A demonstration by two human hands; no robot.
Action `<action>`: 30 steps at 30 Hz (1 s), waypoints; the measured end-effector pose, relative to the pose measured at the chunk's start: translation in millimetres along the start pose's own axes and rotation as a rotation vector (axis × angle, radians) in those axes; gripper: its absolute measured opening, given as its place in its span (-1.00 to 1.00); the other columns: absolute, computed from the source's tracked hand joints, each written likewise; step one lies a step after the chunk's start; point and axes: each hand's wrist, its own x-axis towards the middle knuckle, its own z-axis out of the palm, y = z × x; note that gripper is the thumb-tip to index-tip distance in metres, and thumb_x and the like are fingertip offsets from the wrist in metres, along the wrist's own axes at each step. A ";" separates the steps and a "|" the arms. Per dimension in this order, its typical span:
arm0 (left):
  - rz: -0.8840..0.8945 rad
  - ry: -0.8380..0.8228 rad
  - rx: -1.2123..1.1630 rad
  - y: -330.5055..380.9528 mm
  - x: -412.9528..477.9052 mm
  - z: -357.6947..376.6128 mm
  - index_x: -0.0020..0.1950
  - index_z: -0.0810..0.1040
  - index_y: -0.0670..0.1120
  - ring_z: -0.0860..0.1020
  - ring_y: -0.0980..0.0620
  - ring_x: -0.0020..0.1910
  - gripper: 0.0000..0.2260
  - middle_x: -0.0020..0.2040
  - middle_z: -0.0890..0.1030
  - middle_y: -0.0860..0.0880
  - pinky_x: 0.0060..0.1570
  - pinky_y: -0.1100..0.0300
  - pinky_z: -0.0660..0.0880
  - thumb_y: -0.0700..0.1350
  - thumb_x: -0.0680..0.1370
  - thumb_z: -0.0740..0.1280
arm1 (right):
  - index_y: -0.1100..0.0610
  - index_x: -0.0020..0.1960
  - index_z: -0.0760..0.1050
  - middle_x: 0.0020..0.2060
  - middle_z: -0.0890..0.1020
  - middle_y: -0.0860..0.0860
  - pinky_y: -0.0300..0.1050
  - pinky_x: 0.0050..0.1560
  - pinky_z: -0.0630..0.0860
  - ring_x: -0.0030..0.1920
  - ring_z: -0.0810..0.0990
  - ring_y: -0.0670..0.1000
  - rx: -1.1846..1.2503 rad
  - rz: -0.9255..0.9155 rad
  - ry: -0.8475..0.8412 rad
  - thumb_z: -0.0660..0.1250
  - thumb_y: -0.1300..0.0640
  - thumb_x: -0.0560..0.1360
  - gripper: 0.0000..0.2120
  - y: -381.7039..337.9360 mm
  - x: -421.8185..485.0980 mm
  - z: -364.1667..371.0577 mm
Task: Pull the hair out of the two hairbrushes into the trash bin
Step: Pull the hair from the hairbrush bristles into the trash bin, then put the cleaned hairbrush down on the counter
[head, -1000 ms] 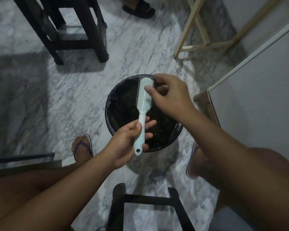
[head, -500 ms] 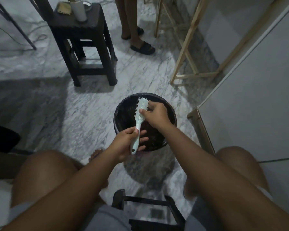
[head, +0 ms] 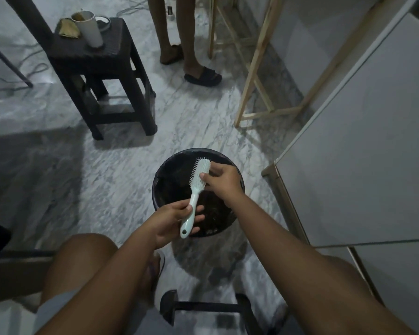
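Observation:
A pale mint hairbrush (head: 199,174) is held tilted over the round black trash bin (head: 163,170), which stands on the marble floor in front of me. My left hand (head: 171,218) grips the brush handle near its lower end. My right hand (head: 224,181) is at the bristle head, its thumb on the bristles and its fingers curled behind the head. Any hair between those fingers is too dark to make out. A second hairbrush is not in view.
A black stool (head: 121,68) with a white cup (head: 88,29) stands at the far left. Another person's legs (head: 186,44) are beyond the bin. A wooden frame (head: 259,68) and a white cabinet (head: 361,141) are on the right. A black stool frame (head: 203,307) is between my knees.
My right hand has slid from the tip of the brush head down to its middle. The view has pulled back and tilted up, showing more of the room.

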 end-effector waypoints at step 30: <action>-0.006 -0.539 0.683 114.4 -214.7 509.0 0.31 0.55 -0.15 0.66 -0.16 0.17 -0.75 0.22 0.68 -0.11 0.04 -0.01 0.64 -0.20 0.65 0.23 | 0.10 0.24 0.62 0.23 0.67 0.01 0.14 0.12 0.65 0.22 0.65 0.00 0.100 -0.088 0.764 0.50 0.01 0.33 -0.51 -267.9 -276.1 -466.9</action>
